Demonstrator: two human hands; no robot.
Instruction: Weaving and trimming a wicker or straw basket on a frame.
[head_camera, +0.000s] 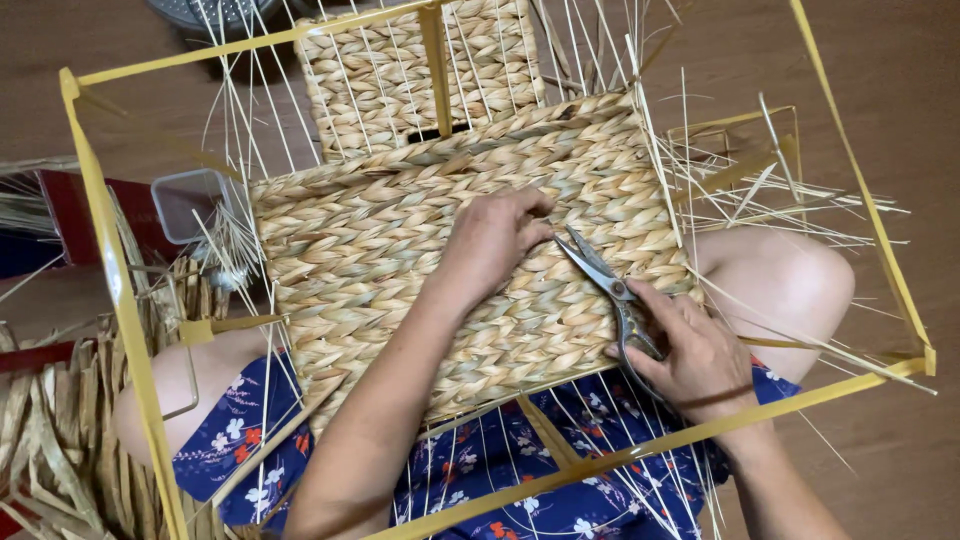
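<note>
One woven basket (420, 250) of plaited straw is laid across the person's lap, inside one yellow metal frame (110, 280) that boxes it in on all four sides. The left hand (490, 240) is pressed flat on the woven panel near its middle, fingers (530, 205) curled slightly and spread narrowly, gripping nothing. One pair of scissors (600, 275) is held in the right hand (690, 350), whose fingers are wrapped around the handles; the blades are seen only slightly parted, their tips lying on the weave just beside the left hand's fingertips.

Many thin straw stakes (740, 190) are left sticking out past the right edge of the panel and past its upper edge, and more run from the lower edge down to the frame bar. A second woven side (400, 70), with one dark slot in it, is seen standing beyond the upper edge. Between the lower edge and the near frame bar a gap is left open over the blue flowered dress (480, 460).

To the left, one clear plastic tub (190, 200) is set near the frame, and a heap of dried straw (60, 430) is piled by the knee. The wooden floor (900, 80) lies bare at upper right, beyond the frame.
</note>
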